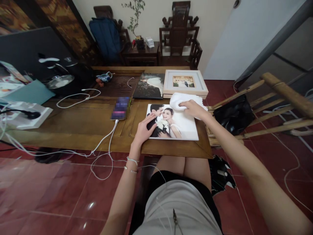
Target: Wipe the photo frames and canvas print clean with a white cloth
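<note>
A photo panel [186, 125] with a picture of a couple lies flat on the wooden table in front of me. My left hand [146, 128] rests on its left edge, fingers stretched out over the picture. In my right hand [194, 108] is a bunched white cloth [182, 99], pressed on the panel's upper right part. Just beyond the panel lie a dark photo panel [146, 91] showing a white gown and a pale wooden picture frame [205, 87] around a smaller photo.
A phone [120, 107] on a white charging cable [104, 140] lies left of the panel. Farther left are a white power strip [36, 117] and a lidded pot [61, 81]. A bamboo chair [256, 132] with a black bag [234, 114] stands at right.
</note>
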`<state>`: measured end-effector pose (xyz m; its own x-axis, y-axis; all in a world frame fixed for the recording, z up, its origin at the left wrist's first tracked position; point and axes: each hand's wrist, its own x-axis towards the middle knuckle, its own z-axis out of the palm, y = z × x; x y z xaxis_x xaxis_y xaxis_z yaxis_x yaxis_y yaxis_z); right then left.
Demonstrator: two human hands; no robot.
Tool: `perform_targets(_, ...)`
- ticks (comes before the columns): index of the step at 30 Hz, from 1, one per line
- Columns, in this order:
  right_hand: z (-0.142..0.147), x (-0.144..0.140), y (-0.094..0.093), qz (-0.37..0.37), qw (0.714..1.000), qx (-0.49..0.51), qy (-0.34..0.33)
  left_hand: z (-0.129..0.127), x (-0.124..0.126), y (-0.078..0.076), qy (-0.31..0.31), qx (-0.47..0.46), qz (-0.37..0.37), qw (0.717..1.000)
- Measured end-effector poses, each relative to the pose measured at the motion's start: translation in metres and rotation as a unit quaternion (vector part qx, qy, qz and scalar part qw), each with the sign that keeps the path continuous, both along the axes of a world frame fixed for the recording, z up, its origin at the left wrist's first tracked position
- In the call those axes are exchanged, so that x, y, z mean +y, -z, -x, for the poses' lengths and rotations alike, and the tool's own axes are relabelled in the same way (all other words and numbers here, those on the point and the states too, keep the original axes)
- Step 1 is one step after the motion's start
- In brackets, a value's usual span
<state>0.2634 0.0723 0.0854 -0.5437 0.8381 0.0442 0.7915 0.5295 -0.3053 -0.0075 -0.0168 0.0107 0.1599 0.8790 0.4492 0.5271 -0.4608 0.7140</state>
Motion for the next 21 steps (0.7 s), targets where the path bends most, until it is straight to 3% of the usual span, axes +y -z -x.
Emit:
perform_targets(6, 0.010, -0.091, 0.014, -0.008, 0.999, -0.041, -0.034, -0.002, 0.000, -0.002, -0.005, -0.002, 0.004, 1.000)
perform_targets(12, 0.007, -0.184, 0.013, 0.022, 0.991, -0.023, -0.131, -0.002, -0.001, -0.002, -0.002, 0.017, -0.014, 1.000)
perform_targets(16, 0.005, -0.189, 0.011, 0.054, 0.987, 0.008, -0.149, -0.001, -0.004, -0.002, -0.015, 0.027, -0.019, 0.999)
perform_targets(21, 0.011, -0.137, 0.012, 0.052, 0.993, 0.030, -0.100, -0.001, -0.004, -0.002, -0.006, 0.040, -0.010, 0.999)
